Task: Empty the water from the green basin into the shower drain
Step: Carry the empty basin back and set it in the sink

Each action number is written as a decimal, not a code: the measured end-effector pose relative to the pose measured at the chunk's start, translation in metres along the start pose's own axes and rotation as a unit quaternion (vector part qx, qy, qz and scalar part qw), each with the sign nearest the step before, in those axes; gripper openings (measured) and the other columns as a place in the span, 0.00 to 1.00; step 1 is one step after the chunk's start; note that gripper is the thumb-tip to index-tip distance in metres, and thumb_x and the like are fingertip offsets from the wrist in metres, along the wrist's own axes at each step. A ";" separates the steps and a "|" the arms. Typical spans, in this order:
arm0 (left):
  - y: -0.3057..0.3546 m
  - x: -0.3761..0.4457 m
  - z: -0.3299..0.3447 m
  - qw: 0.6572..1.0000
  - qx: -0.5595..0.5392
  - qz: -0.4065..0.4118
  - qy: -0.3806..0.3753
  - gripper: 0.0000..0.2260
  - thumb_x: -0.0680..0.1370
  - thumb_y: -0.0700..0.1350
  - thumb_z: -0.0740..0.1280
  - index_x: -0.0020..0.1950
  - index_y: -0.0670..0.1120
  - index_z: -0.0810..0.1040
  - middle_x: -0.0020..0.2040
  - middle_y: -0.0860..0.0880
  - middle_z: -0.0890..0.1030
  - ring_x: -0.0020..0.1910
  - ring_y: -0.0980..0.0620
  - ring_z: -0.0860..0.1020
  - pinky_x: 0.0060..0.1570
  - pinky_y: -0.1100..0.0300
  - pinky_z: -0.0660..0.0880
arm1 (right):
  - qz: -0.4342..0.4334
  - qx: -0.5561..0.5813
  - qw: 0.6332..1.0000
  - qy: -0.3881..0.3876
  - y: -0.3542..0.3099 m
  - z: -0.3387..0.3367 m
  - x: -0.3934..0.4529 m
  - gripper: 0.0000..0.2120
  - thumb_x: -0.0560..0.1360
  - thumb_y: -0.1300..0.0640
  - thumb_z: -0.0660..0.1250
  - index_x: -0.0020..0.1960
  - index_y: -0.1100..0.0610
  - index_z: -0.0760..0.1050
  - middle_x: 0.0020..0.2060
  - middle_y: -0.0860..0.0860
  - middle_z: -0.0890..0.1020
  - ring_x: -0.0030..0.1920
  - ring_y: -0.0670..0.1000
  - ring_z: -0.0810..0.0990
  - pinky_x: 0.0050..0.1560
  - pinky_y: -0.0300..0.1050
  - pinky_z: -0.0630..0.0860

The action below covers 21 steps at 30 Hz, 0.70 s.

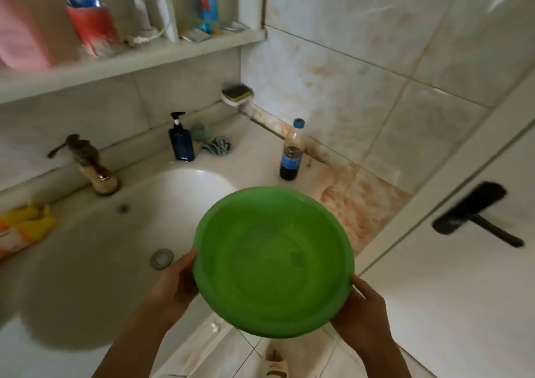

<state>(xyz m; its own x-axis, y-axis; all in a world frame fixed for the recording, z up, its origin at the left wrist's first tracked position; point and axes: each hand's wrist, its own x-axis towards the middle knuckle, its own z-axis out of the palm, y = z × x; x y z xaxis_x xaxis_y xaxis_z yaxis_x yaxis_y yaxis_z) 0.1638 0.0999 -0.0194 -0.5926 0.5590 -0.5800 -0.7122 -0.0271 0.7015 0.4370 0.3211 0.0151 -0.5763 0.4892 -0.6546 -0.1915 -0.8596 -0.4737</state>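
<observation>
A round green plastic basin [273, 261] hangs in the air in front of me, over the right front corner of the washstand, with clear water in its bottom. My left hand [176, 283] grips its left rim and my right hand [363, 312] grips its lower right rim. The basin sits roughly level, tipped slightly toward me. No shower drain is in view.
A white sink [121, 233] with a drain plug [161, 258] and a tap [86, 160] lies to the left. A blue pump bottle [181, 141], a dark drink bottle [292, 153] and a sponge dish [237, 95] stand on the counter. A white door with a black handle [477, 215] is at the right. A shelf [115, 62] runs overhead.
</observation>
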 end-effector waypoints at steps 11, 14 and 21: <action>-0.016 -0.017 -0.018 0.968 -0.128 0.055 0.210 0.22 0.77 0.50 0.67 0.64 0.36 0.77 0.56 0.34 0.78 0.54 0.38 0.76 0.62 0.40 0.71 | 0.088 -0.174 0.975 -0.109 -0.027 0.063 0.118 0.22 0.74 0.53 0.66 0.65 0.61 0.77 0.63 0.62 0.80 0.65 0.64 0.76 0.64 0.66 0.72; -0.018 -0.029 -0.038 0.955 -0.151 0.067 0.248 0.25 0.75 0.51 0.69 0.65 0.35 0.76 0.55 0.34 0.76 0.53 0.38 0.75 0.59 0.42 0.72 | 0.119 -0.204 0.966 -0.109 -0.013 0.077 0.133 0.23 0.69 0.52 0.71 0.61 0.60 0.80 0.61 0.61 0.81 0.64 0.63 0.77 0.64 0.64 0.73; -0.007 -0.042 -0.074 0.939 -0.176 0.084 0.284 0.20 0.75 0.47 0.69 0.62 0.36 0.78 0.55 0.35 0.81 0.52 0.39 0.78 0.59 0.44 0.73 | 0.128 -0.245 0.953 -0.121 0.018 0.121 0.148 0.19 0.71 0.49 0.69 0.58 0.58 0.81 0.53 0.58 0.86 0.55 0.59 0.83 0.53 0.57 0.79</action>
<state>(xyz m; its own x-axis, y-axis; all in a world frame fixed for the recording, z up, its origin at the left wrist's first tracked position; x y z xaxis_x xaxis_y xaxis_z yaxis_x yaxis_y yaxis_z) 0.1657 0.0154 -0.0308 -0.7415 -0.0061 -0.6709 -0.6121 -0.4034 0.6802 0.2519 0.3601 -0.0193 -0.7320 0.1729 -0.6590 0.3406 -0.7448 -0.5738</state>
